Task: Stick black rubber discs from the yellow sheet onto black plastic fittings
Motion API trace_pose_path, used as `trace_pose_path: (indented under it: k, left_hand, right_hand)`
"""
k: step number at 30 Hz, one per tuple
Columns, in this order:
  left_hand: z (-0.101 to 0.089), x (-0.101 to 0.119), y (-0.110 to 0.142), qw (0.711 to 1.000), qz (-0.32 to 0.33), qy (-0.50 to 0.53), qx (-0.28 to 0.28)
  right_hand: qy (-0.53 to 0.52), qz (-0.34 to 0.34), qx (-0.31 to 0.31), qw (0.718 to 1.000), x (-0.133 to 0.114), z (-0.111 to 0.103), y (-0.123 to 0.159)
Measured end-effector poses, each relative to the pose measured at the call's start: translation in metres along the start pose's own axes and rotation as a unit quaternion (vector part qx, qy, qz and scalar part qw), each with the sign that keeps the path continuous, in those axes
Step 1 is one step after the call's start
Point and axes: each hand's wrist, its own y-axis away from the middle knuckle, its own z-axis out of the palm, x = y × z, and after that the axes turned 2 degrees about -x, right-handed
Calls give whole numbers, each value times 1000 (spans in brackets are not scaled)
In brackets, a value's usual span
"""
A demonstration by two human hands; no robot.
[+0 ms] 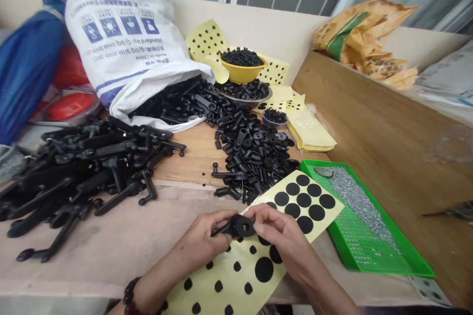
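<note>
My left hand and my right hand meet at the near edge of the table, both closed round one small black plastic part with a round end. Under them lies a yellow backing sheet with black dots and holes. A second yellow sheet carrying several round black pads rests just beyond my right hand. A bead bracelet is on my left wrist.
A loose heap of small black parts lies mid-table. Long black assembled pieces pile up at the left. A white sack spills more parts. A yellow bowl sits at the back, a green tray with metal bits at the right.
</note>
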Motion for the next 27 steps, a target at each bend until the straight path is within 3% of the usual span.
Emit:
trace_pose_path:
  k: [8,27]
  left_hand:
    - [-2,1,1,998,17,-61,-7]
    - [-4,-5,7,995,29,-92,-15]
  right_hand:
    - [4,17,-6,1000,1,1,0]
    - [63,16,-4,998,-4,5,0]
